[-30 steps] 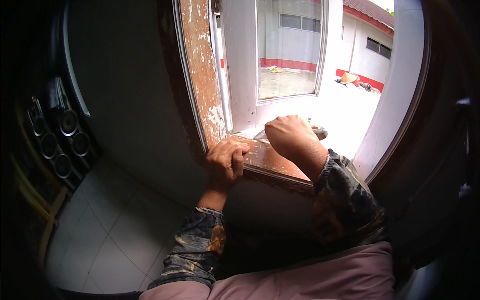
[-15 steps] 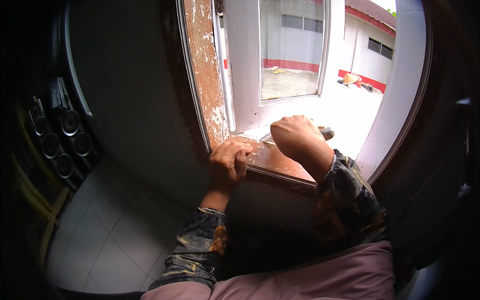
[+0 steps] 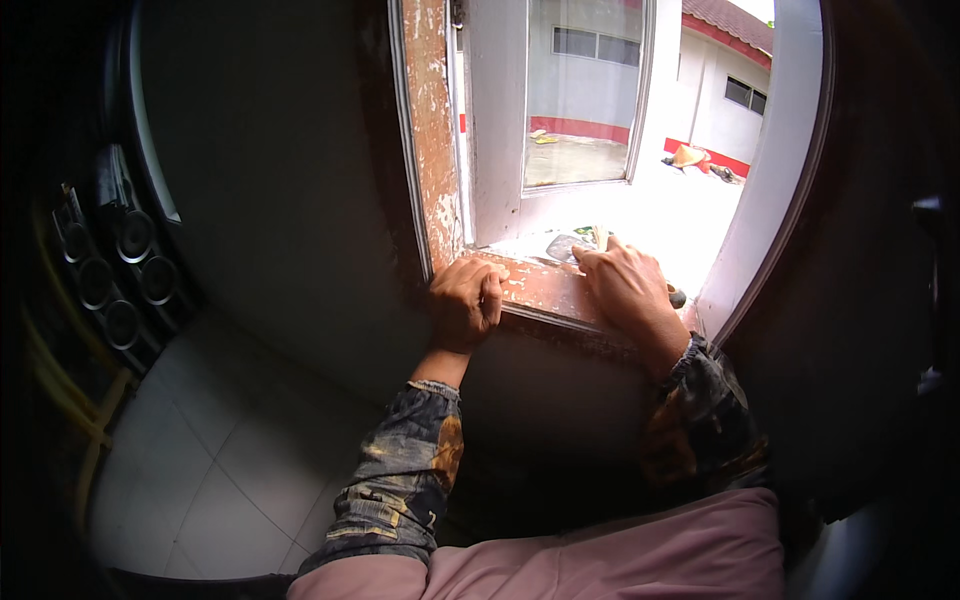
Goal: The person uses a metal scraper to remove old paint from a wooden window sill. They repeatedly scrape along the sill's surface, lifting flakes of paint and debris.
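Note:
The brown wooden window sill [image 3: 545,285] has flaking paint and pale bare patches. At its left corner my left hand [image 3: 468,300] is closed over the inner edge, thumb toward the right. My right hand [image 3: 628,285] is above the middle of the sill, its fingers curled around what looks like a scraper. Its flat grey blade [image 3: 565,247] shows left of the fingers, near the outer edge of the sill. A dark rounded end [image 3: 677,297] shows beside my right wrist; the grip between is hidden by the hand.
A white glazed window sash [image 3: 510,120] stands swung outward. The left frame post [image 3: 432,120] is worn and peeling. A small yellow and green thing [image 3: 597,237] shows beyond my right hand. Indoors, round black speakers [image 3: 130,240] stand at the left over a tiled floor [image 3: 220,470].
My right hand has turned from a raised, bent wrist to a flatter pose, slightly to the right, uncovering more of the blade. My left hand remains at the corner. The view has shifted slightly.

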{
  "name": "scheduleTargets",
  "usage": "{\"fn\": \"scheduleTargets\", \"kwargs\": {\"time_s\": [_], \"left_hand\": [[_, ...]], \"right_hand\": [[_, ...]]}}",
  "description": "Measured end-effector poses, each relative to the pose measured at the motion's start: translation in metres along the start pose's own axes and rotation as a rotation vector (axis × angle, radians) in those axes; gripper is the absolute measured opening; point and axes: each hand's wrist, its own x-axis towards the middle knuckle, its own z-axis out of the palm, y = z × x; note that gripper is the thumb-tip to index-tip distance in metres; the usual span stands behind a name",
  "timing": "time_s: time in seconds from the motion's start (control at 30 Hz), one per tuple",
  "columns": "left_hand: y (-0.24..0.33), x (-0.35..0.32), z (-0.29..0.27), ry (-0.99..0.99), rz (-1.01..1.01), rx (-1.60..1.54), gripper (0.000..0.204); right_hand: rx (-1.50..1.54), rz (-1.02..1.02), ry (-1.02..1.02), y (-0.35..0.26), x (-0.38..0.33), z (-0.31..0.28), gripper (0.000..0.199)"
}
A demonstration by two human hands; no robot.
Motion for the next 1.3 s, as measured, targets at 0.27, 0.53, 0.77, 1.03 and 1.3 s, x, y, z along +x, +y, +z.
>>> {"fn": "scheduleTargets", "kwargs": {"time_s": [0.27, 0.53, 0.77, 1.03, 1.3], "left_hand": [[0.001, -0.002, 0.002, -0.035, -0.018, 0.067, 0.028], [0.004, -0.005, -0.001, -0.121, -0.034, 0.151, 0.024], [0.005, -0.011, -0.001, -0.202, -0.100, 0.161, 0.024], [0.008, -0.012, -0.002, -0.187, -0.094, 0.135, 0.023], [0.008, -0.014, -0.003, -0.234, -0.113, 0.132, 0.020]], "right_hand": [[0.172, 0.120, 0.251, -0.005, -0.013, 0.014, 0.027], [0.305, 0.164, 0.186, -0.007, -0.013, 0.008, 0.030], [0.432, 0.102, 0.234, 0.008, -0.002, 0.033, 0.031], [0.527, 0.058, 0.321, 0.027, 0.015, 0.073, 0.032], [-1.269, -0.231, 0.178, 0.038, 0.011, 0.064, 0.049]]}}
